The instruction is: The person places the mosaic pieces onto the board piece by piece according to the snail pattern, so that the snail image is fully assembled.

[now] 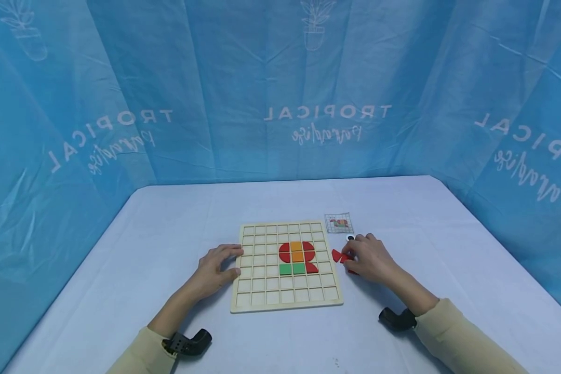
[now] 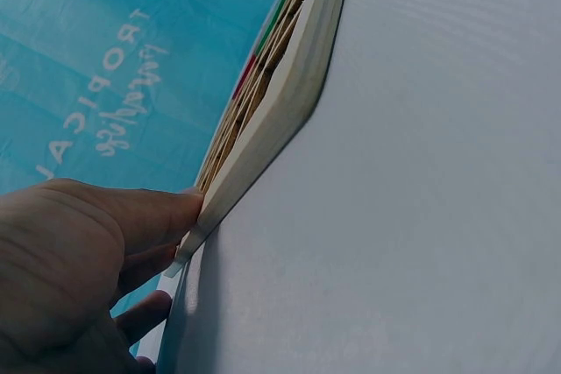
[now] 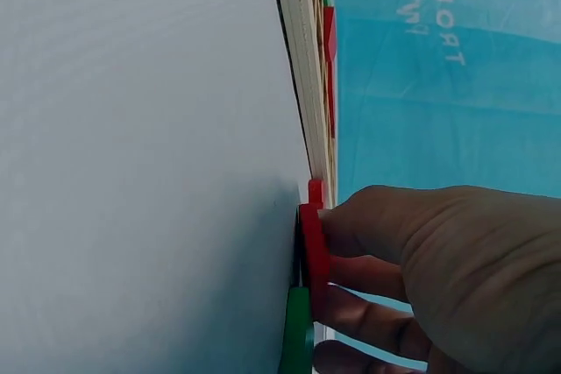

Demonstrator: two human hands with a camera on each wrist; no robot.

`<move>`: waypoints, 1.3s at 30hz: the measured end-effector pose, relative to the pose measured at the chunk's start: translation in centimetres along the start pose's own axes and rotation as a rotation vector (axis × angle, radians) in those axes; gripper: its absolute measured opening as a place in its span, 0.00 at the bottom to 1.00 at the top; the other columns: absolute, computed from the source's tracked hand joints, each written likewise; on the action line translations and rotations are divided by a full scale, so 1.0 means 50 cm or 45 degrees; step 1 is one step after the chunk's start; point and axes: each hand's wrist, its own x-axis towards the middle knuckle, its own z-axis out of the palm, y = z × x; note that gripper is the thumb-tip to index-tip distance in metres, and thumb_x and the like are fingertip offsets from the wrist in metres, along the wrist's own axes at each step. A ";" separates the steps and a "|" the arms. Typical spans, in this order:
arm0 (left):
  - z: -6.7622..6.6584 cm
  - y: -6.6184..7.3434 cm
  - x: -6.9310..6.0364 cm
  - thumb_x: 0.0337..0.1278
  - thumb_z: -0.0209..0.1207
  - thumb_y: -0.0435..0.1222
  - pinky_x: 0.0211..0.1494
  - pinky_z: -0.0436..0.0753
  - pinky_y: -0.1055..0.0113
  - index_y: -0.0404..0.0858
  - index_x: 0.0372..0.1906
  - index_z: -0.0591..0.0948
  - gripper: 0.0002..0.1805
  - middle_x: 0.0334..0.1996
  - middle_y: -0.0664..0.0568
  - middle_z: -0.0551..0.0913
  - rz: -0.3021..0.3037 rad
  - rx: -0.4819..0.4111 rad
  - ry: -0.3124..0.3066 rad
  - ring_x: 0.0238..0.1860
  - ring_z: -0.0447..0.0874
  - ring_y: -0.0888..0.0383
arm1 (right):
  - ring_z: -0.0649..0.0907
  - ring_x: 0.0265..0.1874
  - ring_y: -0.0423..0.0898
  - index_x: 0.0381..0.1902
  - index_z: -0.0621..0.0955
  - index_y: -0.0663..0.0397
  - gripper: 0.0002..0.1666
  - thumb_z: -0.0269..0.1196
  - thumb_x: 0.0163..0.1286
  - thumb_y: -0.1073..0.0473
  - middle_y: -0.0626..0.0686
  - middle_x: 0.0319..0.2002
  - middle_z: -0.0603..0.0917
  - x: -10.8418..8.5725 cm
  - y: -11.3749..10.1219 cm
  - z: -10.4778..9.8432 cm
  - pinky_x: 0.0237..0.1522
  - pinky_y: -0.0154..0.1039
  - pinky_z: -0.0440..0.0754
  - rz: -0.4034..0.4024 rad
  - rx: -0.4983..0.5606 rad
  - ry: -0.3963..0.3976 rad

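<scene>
A square wooden grid board point(image 1: 257, 299) lies on the table with red rounded pieces point(image 1: 284, 252), orange squares point(image 1: 296, 251) and green squares point(image 1: 292, 268) in its cells. My left hand point(image 1: 212, 270) rests at the board's left edge, thumb and fingertips touching the rim; the left wrist view shows the thumb point(image 2: 162, 216) against it. Right of the board, my right hand point(image 1: 371, 258) pinches a red piece point(image 3: 313, 251), partly covered by the fingers. Another red piece point(image 1: 336, 255) lies beside the board. In the right wrist view a green piece point(image 3: 298, 330) stands close to the fingers.
A small printed pattern card point(image 1: 339, 223) lies beyond the board's upper right corner. Between it and my right hand is a white round piece with a black centre point(image 1: 350, 238). Blue printed curtains point(image 1: 280, 78) enclose the white table point(image 1: 177, 208) at the back and sides.
</scene>
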 end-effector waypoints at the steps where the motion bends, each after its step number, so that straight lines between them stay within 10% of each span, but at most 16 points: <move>1: 0.000 -0.001 0.000 0.57 0.60 0.35 0.69 0.44 0.36 0.38 0.60 0.74 0.24 0.66 0.46 0.68 0.001 0.003 0.000 0.70 0.55 0.40 | 0.72 0.38 0.47 0.39 0.84 0.50 0.17 0.71 0.51 0.53 0.50 0.33 0.80 -0.001 -0.001 -0.001 0.37 0.41 0.72 -0.001 0.004 0.015; 10: -0.002 0.002 -0.003 0.56 0.60 0.35 0.68 0.44 0.35 0.38 0.60 0.74 0.24 0.66 0.45 0.69 0.016 -0.001 0.007 0.70 0.56 0.39 | 0.73 0.39 0.47 0.38 0.85 0.48 0.17 0.73 0.49 0.52 0.49 0.34 0.81 -0.019 -0.014 -0.011 0.38 0.42 0.73 -0.053 0.029 0.133; 25: 0.000 0.005 -0.005 0.56 0.60 0.35 0.68 0.44 0.36 0.38 0.59 0.74 0.24 0.66 0.46 0.68 0.000 0.014 0.011 0.70 0.56 0.40 | 0.73 0.39 0.44 0.35 0.85 0.45 0.20 0.76 0.42 0.49 0.46 0.35 0.81 -0.113 0.013 -0.018 0.37 0.41 0.72 -0.064 -0.068 0.046; 39: -0.001 0.005 -0.004 0.56 0.60 0.35 0.68 0.47 0.36 0.38 0.59 0.75 0.24 0.65 0.45 0.69 0.027 0.017 0.019 0.69 0.58 0.40 | 0.70 0.40 0.41 0.39 0.86 0.38 0.19 0.74 0.46 0.55 0.42 0.35 0.79 -0.124 0.022 -0.016 0.36 0.35 0.71 -0.160 0.004 0.053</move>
